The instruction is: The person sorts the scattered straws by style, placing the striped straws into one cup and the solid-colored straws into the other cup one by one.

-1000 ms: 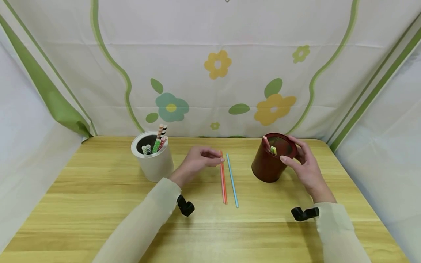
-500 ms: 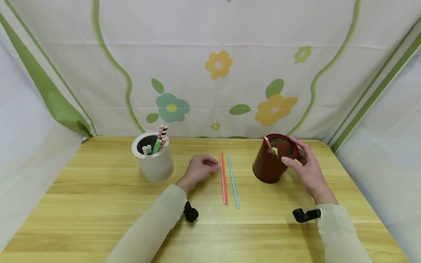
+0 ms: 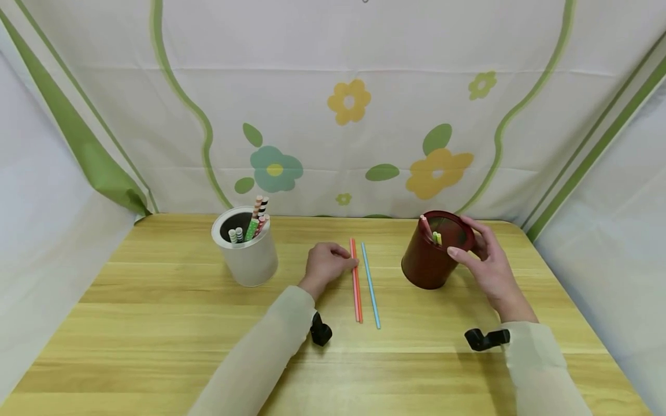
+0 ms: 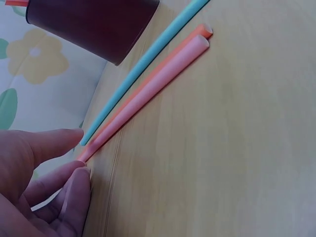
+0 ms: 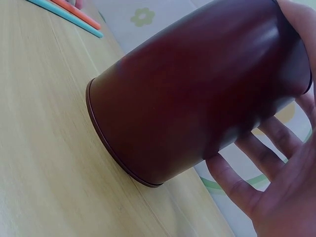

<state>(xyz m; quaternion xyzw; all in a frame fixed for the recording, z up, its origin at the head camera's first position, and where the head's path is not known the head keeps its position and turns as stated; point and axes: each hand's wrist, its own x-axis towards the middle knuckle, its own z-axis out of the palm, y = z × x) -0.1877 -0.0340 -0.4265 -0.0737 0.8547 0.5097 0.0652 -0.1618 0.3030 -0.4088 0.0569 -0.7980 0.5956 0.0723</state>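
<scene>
My left hand (image 3: 328,266) is at the far half of a pink straw (image 4: 163,79) and an orange straw (image 3: 360,303), which lie side by side on the table. In the left wrist view the thumb and forefinger stand apart on either side of the pink straw's far end; the forefinger seems to touch it. A light blue straw (image 3: 371,289) lies just right of the pair. With thumb at the rim and fingers round the far side, my right hand (image 3: 489,268) holds a dark red cylindrical holder (image 3: 426,266). Pink and yellow-green straws (image 3: 436,237) stand inside it.
A white cylindrical holder (image 3: 248,263) with several patterned straws (image 3: 252,229) stands at the left of the wooden table (image 3: 156,323). Behind the table hangs a white curtain (image 3: 312,127) with printed flowers.
My left hand has come down and nearer, then moved slightly right onto the pink and orange straws. The right hand stays on the dark red holder, and the straws lie as before.
</scene>
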